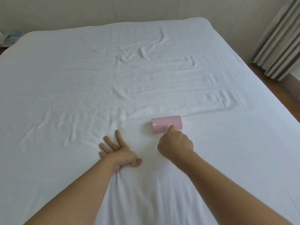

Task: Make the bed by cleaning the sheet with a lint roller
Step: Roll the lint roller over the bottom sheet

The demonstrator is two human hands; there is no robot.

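A white sheet (pixel 81 88) covers the whole bed and is creased across its middle and right side. The pink lint roller (pixel 166 123) lies on the sheet slightly right of centre, its cylinder running left to right. My right hand (pixel 175 143) grips the roller's handle from behind, and the hand hides the handle. My left hand (pixel 117 149) lies flat on the sheet to the left of the roller, fingers spread and pressing the fabric down.
A pale wall (pixel 113 8) runs behind the bed's far edge. Grey curtains (pixel 279 43) hang at the right above a strip of wooden floor (pixel 276 88). A bluish bundle (pixel 11 37) sits off the bed's far left corner.
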